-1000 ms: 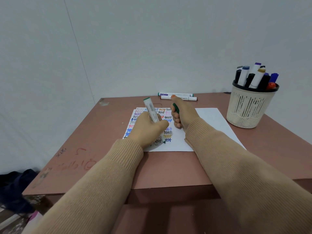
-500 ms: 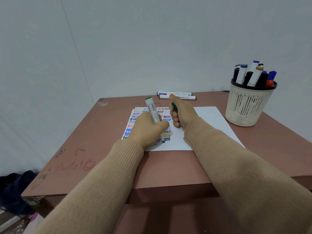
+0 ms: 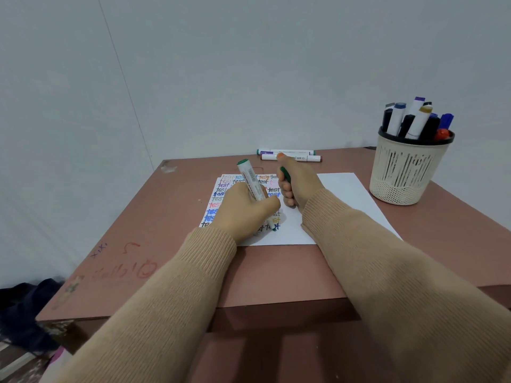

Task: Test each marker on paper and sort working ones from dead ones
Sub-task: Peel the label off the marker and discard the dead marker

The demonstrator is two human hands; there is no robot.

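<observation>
We see left hand (image 3: 243, 214) fingers gripping the white, green-ended plastic marker (image 3: 250, 181), tip on white paper sheet (image 3: 345, 194) beneath them, right hand (image 3: 297, 183) fingers clutching its green cap (image 3: 285, 174); crowded scribbles (image 3: 221, 186) could mask a faint stroke.

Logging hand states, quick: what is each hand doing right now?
Left hand: grips the green marker, tip at the paper.
Right hand: curled round the green cap.

Brown table (image 3: 276, 272) with red scribbles (image 3: 124, 272); dark cloth (image 3: 25, 305) below left.
</observation>
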